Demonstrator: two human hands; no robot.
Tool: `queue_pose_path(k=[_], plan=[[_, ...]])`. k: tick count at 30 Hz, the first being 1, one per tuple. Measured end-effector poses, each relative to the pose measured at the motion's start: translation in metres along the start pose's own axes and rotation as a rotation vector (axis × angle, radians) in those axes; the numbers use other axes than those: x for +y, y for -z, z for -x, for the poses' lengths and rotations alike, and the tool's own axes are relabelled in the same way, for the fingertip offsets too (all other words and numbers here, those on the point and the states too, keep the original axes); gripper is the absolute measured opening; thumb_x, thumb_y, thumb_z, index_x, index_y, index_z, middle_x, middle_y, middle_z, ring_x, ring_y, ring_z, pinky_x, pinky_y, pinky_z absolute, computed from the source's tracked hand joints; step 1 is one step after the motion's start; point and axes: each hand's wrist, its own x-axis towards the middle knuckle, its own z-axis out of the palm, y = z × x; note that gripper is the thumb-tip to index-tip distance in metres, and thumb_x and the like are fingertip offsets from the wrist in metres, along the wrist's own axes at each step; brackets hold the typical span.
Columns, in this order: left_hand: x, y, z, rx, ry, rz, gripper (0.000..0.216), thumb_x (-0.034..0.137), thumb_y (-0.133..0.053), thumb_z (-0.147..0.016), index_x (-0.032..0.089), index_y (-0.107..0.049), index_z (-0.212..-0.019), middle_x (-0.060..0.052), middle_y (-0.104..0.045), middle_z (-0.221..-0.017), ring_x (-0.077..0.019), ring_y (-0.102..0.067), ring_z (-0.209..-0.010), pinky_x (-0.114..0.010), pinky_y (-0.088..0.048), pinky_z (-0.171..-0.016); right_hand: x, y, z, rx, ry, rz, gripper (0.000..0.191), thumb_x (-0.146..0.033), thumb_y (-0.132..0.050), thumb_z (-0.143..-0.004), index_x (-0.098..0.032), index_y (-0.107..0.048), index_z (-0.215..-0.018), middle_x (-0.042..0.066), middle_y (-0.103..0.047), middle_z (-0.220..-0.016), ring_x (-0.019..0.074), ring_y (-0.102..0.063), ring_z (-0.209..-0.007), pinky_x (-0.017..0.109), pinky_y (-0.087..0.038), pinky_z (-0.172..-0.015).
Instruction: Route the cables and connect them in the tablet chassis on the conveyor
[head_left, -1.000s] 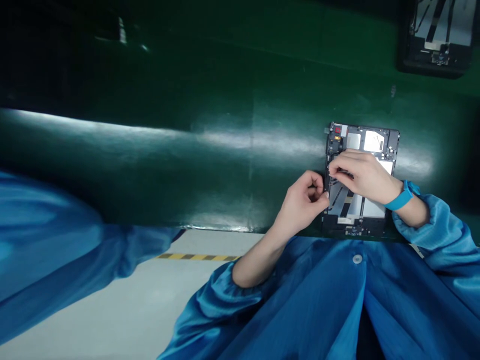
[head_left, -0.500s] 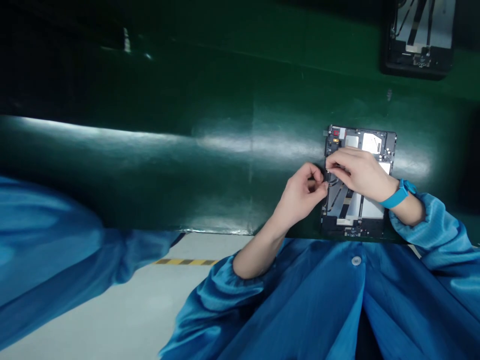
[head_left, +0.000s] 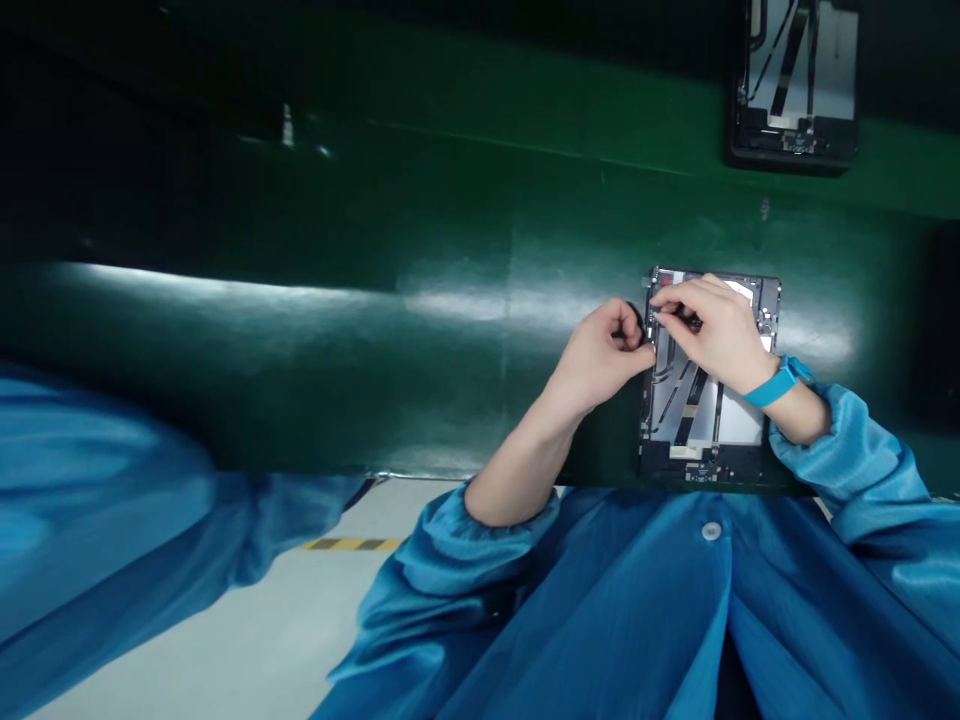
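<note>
An opened tablet lies on the green table close to my body, its inner boards, black flex cables and silver plates showing. My left hand is curled in a pinch at the tablet's upper left edge. My right hand, with a blue band on the wrist, bends over the tablet's top part, fingertips pressed together right next to the left hand's. Both hands pinch something small and dark at that edge, too small to name.
A second opened tablet lies at the far right of the table. Another person's blue sleeve fills the lower left. A light floor with a yellow-black stripe shows below the table edge.
Both hands have moved up along the tablet's left edge toward its top corner, staying pinched together. The view has shifted a little, so the tablet sits lower in the picture.
</note>
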Motion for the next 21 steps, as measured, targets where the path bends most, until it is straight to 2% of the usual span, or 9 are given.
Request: queue_pose_path(k=[4, 8, 15, 18, 21], plan=[[0.004, -0.002, -0.013, 0.020, -0.021, 0.043, 0.029, 0.006, -0.066, -0.060, 0.021, -0.045, -0.074, 0.009, -0.050, -0.066, -0.0064, -0.044, -0.060, -0.021, -0.036, -0.059, -0.006, 0.003, -0.001, 0.058, -0.104, -0.007, 0.019, -0.010, -0.065, -0.090, -0.024, -0.074, -0.099, 0.001, -0.077, -0.093, 0.0206, -0.068, -0.089, 0.037, -0.053, -0.085], [0.004, -0.003, -0.022, 0.026, -0.038, 0.129, 0.031, 0.003, -0.066, -0.062, 0.021, -0.043, -0.074, 0.009, -0.049, -0.066, -0.0048, -0.042, -0.056, -0.020, -0.034, -0.055, -0.009, 0.007, -0.001, 0.037, -0.205, -0.003, 0.023, -0.007, -0.065, -0.085, -0.024, -0.072, -0.098, -0.001, -0.075, -0.086, 0.0197, -0.068, -0.087, 0.035, -0.053, -0.085], [0.001, -0.005, -0.023, 0.004, 0.048, 0.174, 0.036, 0.013, -0.073, -0.074, 0.025, -0.039, -0.079, 0.013, -0.043, -0.055, -0.0061, -0.040, -0.039, -0.022, -0.027, -0.041, -0.005, 0.004, -0.005, 0.023, -0.229, 0.028, 0.025, -0.005, -0.062, -0.082, -0.022, -0.072, -0.098, -0.001, -0.072, -0.081, 0.0196, -0.067, -0.082, 0.036, -0.053, -0.085], [0.003, -0.008, -0.024, 0.024, 0.045, 0.088, 0.038, 0.016, -0.076, -0.076, 0.025, -0.040, -0.079, 0.012, -0.043, -0.056, -0.0067, -0.040, -0.042, -0.023, -0.026, -0.042, -0.006, 0.008, -0.001, 0.057, -0.188, 0.028, 0.024, -0.008, -0.058, -0.086, -0.022, -0.071, -0.101, 0.003, -0.074, -0.092, 0.0214, -0.069, -0.089, 0.038, -0.055, -0.087], [0.003, -0.015, -0.026, 0.103, 0.003, 0.028, 0.035, 0.013, -0.072, -0.079, 0.024, -0.038, -0.076, 0.010, -0.042, -0.060, -0.0074, -0.039, -0.049, -0.022, -0.030, -0.048, -0.008, 0.022, 0.015, 0.179, -0.150, 0.130, 0.025, -0.017, -0.056, -0.093, -0.025, -0.070, -0.112, 0.009, -0.073, -0.115, 0.0278, -0.068, -0.111, 0.048, -0.055, -0.100]])
